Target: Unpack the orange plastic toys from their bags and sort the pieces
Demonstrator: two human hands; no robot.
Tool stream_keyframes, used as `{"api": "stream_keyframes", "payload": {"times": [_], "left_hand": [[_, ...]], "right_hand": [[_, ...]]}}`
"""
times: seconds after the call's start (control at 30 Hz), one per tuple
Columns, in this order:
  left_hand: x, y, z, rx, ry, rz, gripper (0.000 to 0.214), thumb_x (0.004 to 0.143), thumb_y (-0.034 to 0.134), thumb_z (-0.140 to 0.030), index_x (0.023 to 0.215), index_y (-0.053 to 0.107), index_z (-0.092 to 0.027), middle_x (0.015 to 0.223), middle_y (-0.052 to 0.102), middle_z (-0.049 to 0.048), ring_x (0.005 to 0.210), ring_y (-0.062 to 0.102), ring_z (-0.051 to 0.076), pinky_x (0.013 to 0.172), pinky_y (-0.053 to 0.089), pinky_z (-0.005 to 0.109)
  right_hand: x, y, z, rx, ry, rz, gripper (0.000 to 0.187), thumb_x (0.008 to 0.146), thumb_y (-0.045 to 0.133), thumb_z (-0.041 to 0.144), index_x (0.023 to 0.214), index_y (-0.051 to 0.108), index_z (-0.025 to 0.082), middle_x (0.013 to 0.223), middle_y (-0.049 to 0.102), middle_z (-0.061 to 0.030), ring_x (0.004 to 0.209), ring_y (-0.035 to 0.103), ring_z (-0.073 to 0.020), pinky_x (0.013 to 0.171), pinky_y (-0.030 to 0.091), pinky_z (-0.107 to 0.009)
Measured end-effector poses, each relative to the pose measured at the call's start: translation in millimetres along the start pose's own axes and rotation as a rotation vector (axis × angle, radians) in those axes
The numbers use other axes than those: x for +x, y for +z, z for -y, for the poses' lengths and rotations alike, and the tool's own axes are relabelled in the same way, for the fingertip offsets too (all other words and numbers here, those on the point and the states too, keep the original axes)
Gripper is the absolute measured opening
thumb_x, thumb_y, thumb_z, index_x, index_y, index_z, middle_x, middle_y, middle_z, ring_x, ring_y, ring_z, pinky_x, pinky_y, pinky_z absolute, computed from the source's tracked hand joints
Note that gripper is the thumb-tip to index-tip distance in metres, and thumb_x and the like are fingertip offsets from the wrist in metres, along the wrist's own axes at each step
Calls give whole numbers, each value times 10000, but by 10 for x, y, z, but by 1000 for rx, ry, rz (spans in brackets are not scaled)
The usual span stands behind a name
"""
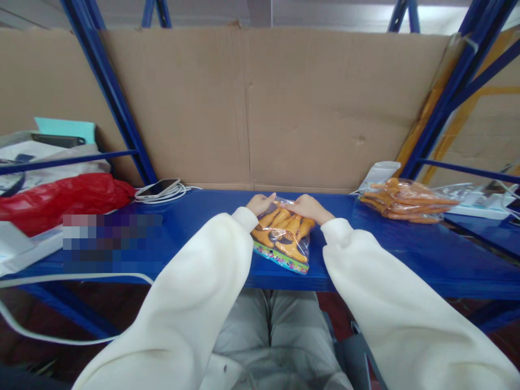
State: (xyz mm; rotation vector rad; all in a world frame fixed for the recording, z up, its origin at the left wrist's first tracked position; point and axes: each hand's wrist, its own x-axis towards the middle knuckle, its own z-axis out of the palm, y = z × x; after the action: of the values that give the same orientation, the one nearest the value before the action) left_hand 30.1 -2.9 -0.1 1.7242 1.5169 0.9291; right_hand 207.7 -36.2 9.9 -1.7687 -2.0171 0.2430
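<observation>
A clear plastic bag of orange toy pieces [284, 235] with a colourful card at its near end lies on the blue shelf [211, 227] in front of me. My left hand [260, 203] and my right hand [309, 207] both rest on the bag's far edge, fingers pinched together on the plastic. White sleeves cover both arms.
A pile of similar filled orange bags [406, 200] lies to the right. A phone with a white cable [159, 188] and a red plastic bag [60, 197] lie to the left. A cardboard sheet [260, 108] backs the shelf between blue rack posts.
</observation>
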Motion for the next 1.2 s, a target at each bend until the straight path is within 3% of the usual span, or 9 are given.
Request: {"api": "stream_keyframes", "payload": {"times": [0.1, 0.2, 0.37, 0.47, 0.53, 0.8, 0.87, 1.07, 1.2], "left_hand": [[4, -32, 16, -96, -53, 116, 265, 912, 590, -314, 722, 668, -148, 747, 748, 66, 711, 697, 169, 695, 544, 279], [-15, -36, 8, -190, -38, 95, 231, 858, 626, -168, 628, 610, -161, 604, 677, 6, 571, 612, 105, 644, 513, 244], [-47, -17, -22, -317, 38, 101, 210, 822, 655, -129, 620, 601, -151, 588, 648, -10, 562, 578, 87, 680, 520, 244], [-69, -20, -33, -370, 89, 158, 194, 811, 684, -139, 637, 599, -144, 640, 670, -9, 558, 574, 75, 680, 521, 239], [-83, -33, -40, -418, 91, 203, 182, 808, 694, -133, 656, 594, -144, 659, 678, -11, 555, 582, 72, 675, 523, 238], [-102, -136, -74, -582, 28, 258, 217, 673, 782, -39, 806, 642, -139, 772, 736, 21, 643, 658, 93, 697, 536, 225], [-83, -171, -68, -596, -14, 173, 202, 703, 756, -64, 850, 645, -147, 852, 755, 52, 666, 678, 117, 676, 531, 239], [25, -290, -3, -623, -128, -270, 138, 769, 562, -52, 841, 577, -169, 928, 761, 79, 792, 712, 144, 621, 499, 206], [55, -321, 21, -630, -138, -354, 166, 740, 537, -45, 842, 563, -173, 900, 756, 76, 801, 714, 153, 589, 484, 198]], "right_hand": [[-3, 20, -18, 80, -16, -14, 569, 789, 621, 684, 593, 664, 152, 557, 659, -79, 675, 685, -213, 529, 420, -223], [-24, 20, -29, 312, 23, 51, 490, 769, 707, 600, 594, 646, 146, 602, 683, -64, 644, 675, -186, 537, 457, -215], [-103, -80, -53, 847, 166, 423, 271, 736, 819, 369, 734, 695, 129, 715, 743, -70, 600, 682, -158, 598, 564, -229], [-143, -140, -79, 986, 164, 614, 214, 751, 809, 280, 835, 717, 106, 786, 765, -91, 666, 718, -167, 653, 594, -233], [-153, -149, -84, 1038, 148, 656, 201, 760, 797, 234, 887, 722, 97, 811, 771, -95, 681, 728, -168, 671, 600, -233], [-136, -127, -52, 1117, 169, 509, 124, 777, 767, 138, 891, 727, 109, 758, 767, -68, 641, 718, -168, 669, 612, -251], [-137, -156, -53, 1128, 187, 472, 80, 796, 746, 131, 869, 719, 112, 757, 767, -71, 629, 715, -174, 657, 613, -263], [-105, -361, -104, 1183, 330, 216, 25, 852, 670, 106, 871, 685, 114, 655, 731, -66, 559, 690, -178, 584, 599, -268], [-110, -666, -261, 1261, 388, -84, 53, 885, 624, 119, 903, 674, 124, 594, 690, -33, 514, 656, -160, 555, 590, -252]]}}
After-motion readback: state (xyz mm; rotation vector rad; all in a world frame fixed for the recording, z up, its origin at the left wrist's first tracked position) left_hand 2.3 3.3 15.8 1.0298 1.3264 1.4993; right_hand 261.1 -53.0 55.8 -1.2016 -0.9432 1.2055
